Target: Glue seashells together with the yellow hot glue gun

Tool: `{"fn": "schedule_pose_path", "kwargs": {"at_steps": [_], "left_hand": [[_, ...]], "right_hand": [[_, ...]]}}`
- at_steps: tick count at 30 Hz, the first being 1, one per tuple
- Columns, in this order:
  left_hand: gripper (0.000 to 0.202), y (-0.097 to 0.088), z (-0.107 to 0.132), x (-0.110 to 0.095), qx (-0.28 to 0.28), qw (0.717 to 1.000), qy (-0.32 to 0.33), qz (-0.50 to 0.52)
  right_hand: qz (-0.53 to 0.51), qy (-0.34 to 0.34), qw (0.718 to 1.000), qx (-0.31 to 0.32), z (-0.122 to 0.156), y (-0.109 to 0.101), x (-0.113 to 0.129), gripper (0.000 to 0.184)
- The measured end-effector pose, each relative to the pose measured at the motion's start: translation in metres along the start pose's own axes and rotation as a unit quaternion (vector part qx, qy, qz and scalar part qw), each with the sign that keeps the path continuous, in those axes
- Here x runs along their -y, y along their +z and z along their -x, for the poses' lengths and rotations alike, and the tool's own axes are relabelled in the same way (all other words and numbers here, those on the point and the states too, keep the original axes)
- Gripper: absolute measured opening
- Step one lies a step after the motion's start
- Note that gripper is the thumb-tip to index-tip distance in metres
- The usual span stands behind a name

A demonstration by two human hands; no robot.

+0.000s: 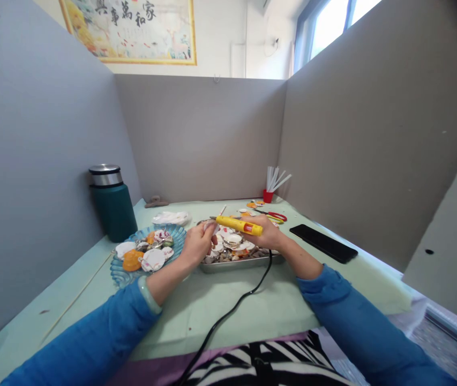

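Observation:
My right hand (pixel 266 233) grips a yellow glue gun (pixel 238 225) over a metal tray (pixel 236 265). The gun's dark tip points left toward my left hand, and a white stick shows near it. From beneath the right hand a black cord (pixel 234 309) runs down to the table's near edge. My left hand (pixel 198 244) is closed at the tray's left side, its fingers pinched around something small and pale that is mostly hidden. Pale round pieces and shell-like bits (pixel 230 242) fill the tray.
Left of the tray, a scalloped blue plate (pixel 118 274) holds white and orange discs. Behind it are a teal bottle (pixel 114 209) and a white bundle (pixel 171 217). Farther right lie scissors (pixel 278 216), a red cup (pixel 268 196) with white sticks and a black phone (pixel 322 243). Grey partitions surround the table.

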State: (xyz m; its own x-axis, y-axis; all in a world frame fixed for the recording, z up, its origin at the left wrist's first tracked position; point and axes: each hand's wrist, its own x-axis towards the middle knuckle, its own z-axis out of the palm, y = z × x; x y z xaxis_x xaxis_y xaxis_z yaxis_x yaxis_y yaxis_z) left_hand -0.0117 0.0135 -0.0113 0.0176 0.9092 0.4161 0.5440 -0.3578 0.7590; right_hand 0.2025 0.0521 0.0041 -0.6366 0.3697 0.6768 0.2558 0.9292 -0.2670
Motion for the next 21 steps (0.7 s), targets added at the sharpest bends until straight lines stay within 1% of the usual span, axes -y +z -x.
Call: {"fn": "schedule_pose_path", "kwargs": {"at_steps": [6, 10, 16, 21], "left_hand": [[0.047, -0.0016, 0.0031, -0.0065, -0.006, 0.999, -0.007, -0.034], [0.048, -0.0016, 0.0046, -0.0082, -0.005, 0.999, -0.008, -0.035], [0.045, -0.0016, 0.0043, -0.0065, -0.011, 0.999, -0.004, -0.033], [0.048, -0.0011, 0.0010, 0.0003, -0.011, 1.000, -0.007, -0.026]], "right_hand": [[-0.018, 0.009, 1.000, 0.007, 0.0015, 0.0030, -0.0023, 0.009], [-0.020, 0.010, 1.000, 0.004, 0.0014, 0.0038, -0.0030, 0.010], [-0.004, 0.009, 1.000, 0.003, -0.0005, -0.0003, -0.0012, 0.009], [0.001, 0.034, 0.999, -0.003, -0.0006, -0.0042, -0.0011, 0.006]]}}
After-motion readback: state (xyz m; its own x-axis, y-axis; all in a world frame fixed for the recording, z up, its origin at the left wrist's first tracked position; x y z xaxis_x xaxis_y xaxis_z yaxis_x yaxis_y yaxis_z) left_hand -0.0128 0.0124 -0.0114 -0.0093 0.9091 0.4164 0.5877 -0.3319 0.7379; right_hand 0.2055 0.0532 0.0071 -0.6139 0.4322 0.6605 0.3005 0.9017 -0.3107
